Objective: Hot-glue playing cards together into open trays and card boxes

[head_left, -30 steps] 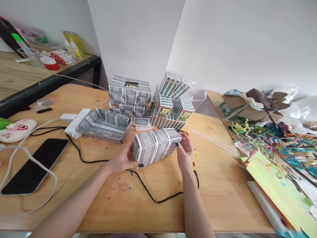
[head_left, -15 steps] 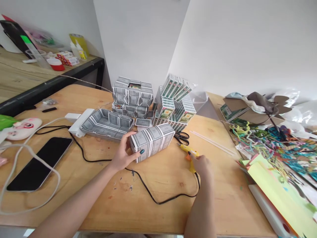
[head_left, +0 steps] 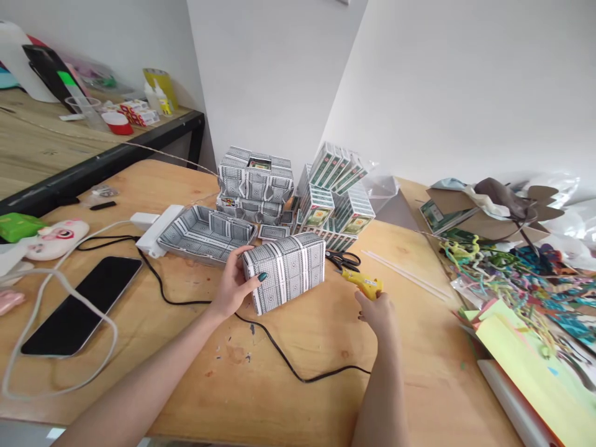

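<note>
My left hand (head_left: 235, 287) is closed on the near left end of a box covered in grey-and-white playing cards (head_left: 289, 270), thumb on its front face. The box is tilted just above or against the table; I cannot tell which. In my right hand (head_left: 376, 310) is a yellow hot glue gun (head_left: 365, 284), gripped by its handle, nozzle pointing left toward the box. Black-handled scissors (head_left: 343, 259) lie behind the nozzle. Behind the box sits an open card-covered tray (head_left: 205, 233), and further back a stack of card-covered boxes (head_left: 255, 180).
Several green-and-white card packs (head_left: 333, 198) are stacked at the back. Two clear glue sticks (head_left: 405, 273) lie right of the scissors. A black cord (head_left: 274, 347) crosses the table. A phone (head_left: 81, 307) and white cable (head_left: 114, 335) lie left; coloured scraps and papers (head_left: 526, 354) lie right.
My right hand has taken the glue gun up into its grip, its body now turned and raised slightly. The box in my left hand has tipped, showing more of its broad face.
</note>
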`<state>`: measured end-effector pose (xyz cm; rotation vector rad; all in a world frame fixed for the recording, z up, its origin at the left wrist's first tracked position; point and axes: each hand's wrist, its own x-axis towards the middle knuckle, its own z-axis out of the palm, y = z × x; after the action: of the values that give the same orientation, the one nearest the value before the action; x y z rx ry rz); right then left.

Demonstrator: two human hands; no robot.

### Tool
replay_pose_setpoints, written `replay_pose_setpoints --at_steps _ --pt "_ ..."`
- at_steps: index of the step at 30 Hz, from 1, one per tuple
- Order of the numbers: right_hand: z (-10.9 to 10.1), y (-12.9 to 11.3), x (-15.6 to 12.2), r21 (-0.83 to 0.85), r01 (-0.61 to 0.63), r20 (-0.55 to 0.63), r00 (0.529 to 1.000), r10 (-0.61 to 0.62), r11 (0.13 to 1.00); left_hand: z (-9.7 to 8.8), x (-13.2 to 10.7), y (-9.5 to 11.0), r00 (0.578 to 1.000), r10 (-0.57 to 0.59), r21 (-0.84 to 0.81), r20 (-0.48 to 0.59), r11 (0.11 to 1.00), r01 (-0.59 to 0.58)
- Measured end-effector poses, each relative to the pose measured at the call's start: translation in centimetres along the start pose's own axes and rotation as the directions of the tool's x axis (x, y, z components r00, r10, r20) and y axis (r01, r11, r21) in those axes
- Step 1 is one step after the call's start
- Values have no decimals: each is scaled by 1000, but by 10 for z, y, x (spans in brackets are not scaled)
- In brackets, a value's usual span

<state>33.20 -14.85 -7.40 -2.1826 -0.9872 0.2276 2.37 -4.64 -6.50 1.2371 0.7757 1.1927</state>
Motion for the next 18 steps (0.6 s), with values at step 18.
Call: replay_pose_setpoints --at_steps 18 --pt "30 -77 -52 99 279 -353 907 -229 955 10 -19 -1 991 85 261 98 959 -108"
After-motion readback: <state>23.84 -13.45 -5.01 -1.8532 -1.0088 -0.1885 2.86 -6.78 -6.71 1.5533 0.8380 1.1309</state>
